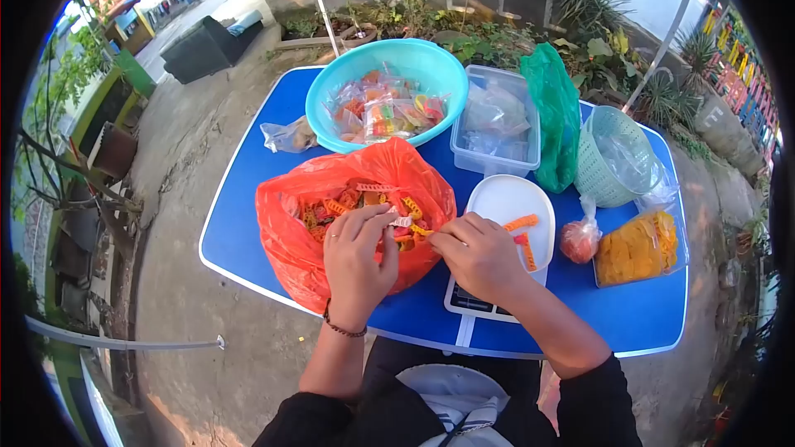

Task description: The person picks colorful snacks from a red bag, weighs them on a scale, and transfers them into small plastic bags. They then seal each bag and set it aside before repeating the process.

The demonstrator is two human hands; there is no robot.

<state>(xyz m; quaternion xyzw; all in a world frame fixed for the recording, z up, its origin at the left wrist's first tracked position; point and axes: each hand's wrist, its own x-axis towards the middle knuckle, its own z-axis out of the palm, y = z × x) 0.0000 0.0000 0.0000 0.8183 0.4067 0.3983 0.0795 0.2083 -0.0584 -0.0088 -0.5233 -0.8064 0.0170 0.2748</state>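
Observation:
A red plastic bag (294,261) stands open, filled with crinkled snack strips (339,203) in orange, yellow and red. My left hand (358,255) is over the bag's mouth, fingers closed at a pale crinkled snack strip (402,220). At the bag's right rim, my right hand (479,252) pinches the end of a yellow crinkled snack strip (421,231). Just right of that hand is a white kitchen scale (489,190), its pan bearing orange crinkled strips (522,222). My right forearm partly covers the scale's front panel.
Behind the bag, a turquoise basin (327,128) holds several filled clear packets. A clear plastic box (494,161) of bags, a green plastic bag (553,116) and a pale green basket (609,170) line the back. Tied red bag (580,240) and yellow-orange pack (636,248) lie right on the blue table (240,236).

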